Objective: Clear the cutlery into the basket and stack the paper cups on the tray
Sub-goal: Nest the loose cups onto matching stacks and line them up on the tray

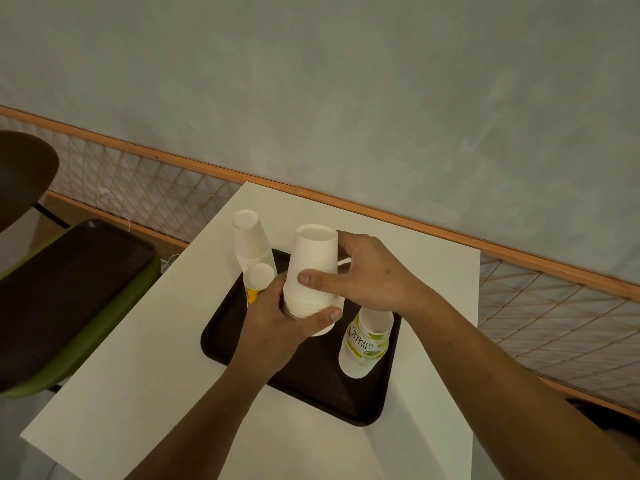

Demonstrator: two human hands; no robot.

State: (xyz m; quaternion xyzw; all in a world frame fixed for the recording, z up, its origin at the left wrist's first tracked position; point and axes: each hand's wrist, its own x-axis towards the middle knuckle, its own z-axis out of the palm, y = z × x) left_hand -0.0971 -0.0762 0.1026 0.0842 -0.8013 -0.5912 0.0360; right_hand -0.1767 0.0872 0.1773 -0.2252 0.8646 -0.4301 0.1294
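Note:
Both hands hold one upside-down stack of white paper cups (313,258) above the dark tray (311,379). My left hand (280,323) grips the stack's lower rims. My right hand (367,271) wraps its upper part, thumb across the front. Another upside-down white stack (250,237) stands at the tray's far left edge. In front of it sits a yellow-printed cup (258,280), partly hidden by my left hand. A green-printed cup stack (367,341) stands upside down on the tray's right side. No cutlery or basket is in view.
The tray lies on a small white table (138,358) set against a wall with an orange-framed mesh panel (554,323). A green chair with a dark seat (69,289) stands to the left of the table.

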